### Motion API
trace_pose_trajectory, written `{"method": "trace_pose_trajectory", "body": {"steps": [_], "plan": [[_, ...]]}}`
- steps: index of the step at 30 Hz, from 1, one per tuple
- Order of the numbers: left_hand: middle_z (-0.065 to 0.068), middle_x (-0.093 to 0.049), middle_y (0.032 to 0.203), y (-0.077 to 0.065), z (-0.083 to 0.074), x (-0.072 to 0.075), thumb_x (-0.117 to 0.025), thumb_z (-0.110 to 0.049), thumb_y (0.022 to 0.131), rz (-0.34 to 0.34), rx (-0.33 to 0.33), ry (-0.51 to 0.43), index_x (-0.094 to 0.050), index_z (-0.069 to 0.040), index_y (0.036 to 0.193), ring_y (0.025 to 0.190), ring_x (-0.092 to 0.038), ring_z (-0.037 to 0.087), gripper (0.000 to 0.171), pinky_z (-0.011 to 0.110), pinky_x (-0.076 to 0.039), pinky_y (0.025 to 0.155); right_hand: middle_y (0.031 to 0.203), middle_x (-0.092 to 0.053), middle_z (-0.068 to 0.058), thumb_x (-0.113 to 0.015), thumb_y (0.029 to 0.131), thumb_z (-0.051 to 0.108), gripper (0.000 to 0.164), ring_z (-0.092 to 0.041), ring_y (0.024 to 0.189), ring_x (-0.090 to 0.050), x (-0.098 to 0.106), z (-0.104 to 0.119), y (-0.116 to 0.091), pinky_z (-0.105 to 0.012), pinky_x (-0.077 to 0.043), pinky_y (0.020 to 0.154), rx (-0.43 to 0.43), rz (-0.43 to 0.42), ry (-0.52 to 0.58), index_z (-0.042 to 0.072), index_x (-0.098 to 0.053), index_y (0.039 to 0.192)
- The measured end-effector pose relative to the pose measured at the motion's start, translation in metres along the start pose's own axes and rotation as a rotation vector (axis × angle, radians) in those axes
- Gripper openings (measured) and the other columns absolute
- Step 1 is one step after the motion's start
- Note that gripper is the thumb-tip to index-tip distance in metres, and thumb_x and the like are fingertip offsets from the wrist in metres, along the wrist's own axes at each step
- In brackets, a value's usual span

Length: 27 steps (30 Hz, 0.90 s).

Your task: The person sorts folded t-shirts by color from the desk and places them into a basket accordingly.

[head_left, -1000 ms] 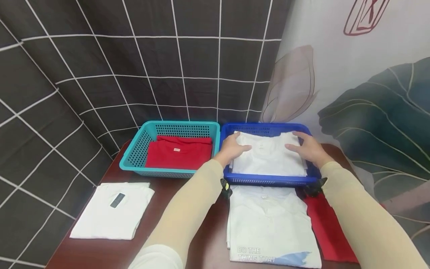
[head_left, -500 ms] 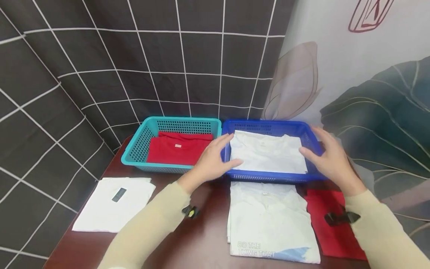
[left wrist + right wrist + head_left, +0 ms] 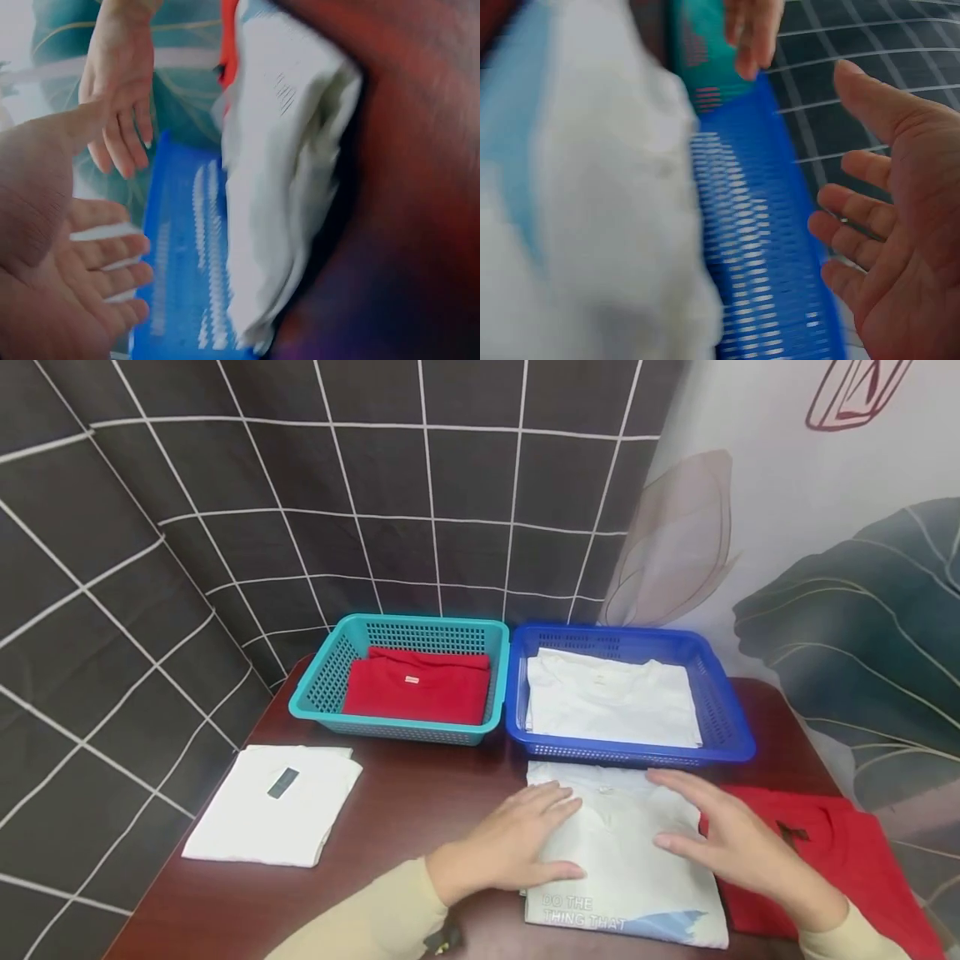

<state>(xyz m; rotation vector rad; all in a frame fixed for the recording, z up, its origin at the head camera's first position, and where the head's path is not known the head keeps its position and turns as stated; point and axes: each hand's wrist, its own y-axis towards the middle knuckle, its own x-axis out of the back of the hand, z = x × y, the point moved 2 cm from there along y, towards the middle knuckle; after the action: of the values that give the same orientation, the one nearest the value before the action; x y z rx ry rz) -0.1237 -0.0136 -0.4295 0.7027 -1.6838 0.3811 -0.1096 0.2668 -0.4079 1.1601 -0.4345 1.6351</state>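
A folded white T-shirt with grey lettering and a blue patch point(image 3: 622, 860) lies on the table in front of the blue basket. Above its left side is my left hand point(image 3: 517, 839), fingers extended and thumb apart. My right hand point(image 3: 731, 839) is over its right side, fingers likewise spread. Both wrist views show the palms holding nothing, with a gap between hand and shirt. Inside the blue basket point(image 3: 630, 750) lies another folded white T-shirt point(image 3: 611, 702). A folded red T-shirt point(image 3: 832, 852) lies partly behind my right hand and forearm.
Left of the blue basket stands a teal basket point(image 3: 397, 727) with folded red shirts point(image 3: 416, 689) in it. A folded white shirt with a dark label point(image 3: 273, 806) lies at the table's left. Grid-patterned and leaf-patterned curtains hang behind the brown table point(image 3: 405, 810).
Both hands have left the white T-shirt in the blue basket, spread apart, then come back toward me over the printed white T-shirt. The head view has shifted slightly left.
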Motion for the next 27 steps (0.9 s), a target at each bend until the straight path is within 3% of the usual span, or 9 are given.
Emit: {"method": "trace_pose_trajectory", "body": {"steps": [3, 6, 11, 17, 27], "plan": [[0.003, -0.031, 0.154, 0.008, -0.009, -0.016, -0.042, -0.076, 0.084, 0.095, 0.013, 0.088, -0.037, -0.015, 0.149, 0.144, -0.022, 0.021, 0.089, 0.042, -0.022, 0.115, 0.137, -0.052, -0.006, -0.082, 0.072, 0.046, 0.076, -0.030, 0.124, -0.047, -0.018, -0.006, -0.006, -0.058, -0.048, 0.089, 0.012, 0.075, -0.038, 0.019, -0.053, 0.137], [0.004, -0.025, 0.157, 0.018, -0.014, -0.026, -0.041, -0.082, 0.078, 0.140, 0.030, 0.149, -0.035, -0.017, 0.150, 0.145, -0.018, 0.021, 0.097, 0.044, -0.020, 0.115, 0.142, -0.047, -0.012, -0.082, 0.067, 0.052, 0.084, -0.041, 0.130, -0.039, -0.034, -0.015, -0.010, -0.067, -0.035, 0.096, 0.031, 0.114, -0.058, 0.016, -0.053, 0.137], [0.005, -0.013, 0.160, 0.031, -0.015, -0.038, -0.044, -0.090, 0.066, 0.210, 0.081, 0.178, -0.027, -0.021, 0.153, 0.146, -0.010, 0.023, 0.112, 0.048, -0.016, 0.115, 0.148, -0.039, -0.017, -0.077, 0.063, 0.065, 0.097, -0.046, 0.135, -0.028, -0.050, -0.027, -0.015, -0.072, -0.016, 0.103, 0.022, 0.156, -0.117, 0.016, -0.049, 0.142], [0.004, -0.010, 0.161, 0.036, -0.012, -0.052, -0.047, -0.091, 0.060, 0.312, 0.146, 0.132, -0.018, -0.027, 0.154, 0.146, -0.008, 0.027, 0.118, 0.051, -0.014, 0.115, 0.149, -0.038, -0.018, -0.068, 0.062, 0.076, 0.101, -0.047, 0.135, -0.027, -0.062, -0.034, -0.021, -0.076, -0.019, 0.099, -0.022, 0.217, -0.179, 0.018, -0.048, 0.143], [0.002, -0.005, 0.161, 0.033, -0.007, -0.060, -0.052, -0.088, 0.060, 0.318, 0.199, 0.061, -0.013, -0.028, 0.155, 0.147, -0.002, 0.026, 0.119, 0.050, -0.010, 0.115, 0.151, -0.034, -0.017, -0.063, 0.060, 0.082, 0.106, -0.045, 0.138, -0.023, -0.070, -0.035, -0.020, -0.072, -0.010, 0.104, -0.092, 0.267, -0.205, 0.019, -0.046, 0.144]]}}
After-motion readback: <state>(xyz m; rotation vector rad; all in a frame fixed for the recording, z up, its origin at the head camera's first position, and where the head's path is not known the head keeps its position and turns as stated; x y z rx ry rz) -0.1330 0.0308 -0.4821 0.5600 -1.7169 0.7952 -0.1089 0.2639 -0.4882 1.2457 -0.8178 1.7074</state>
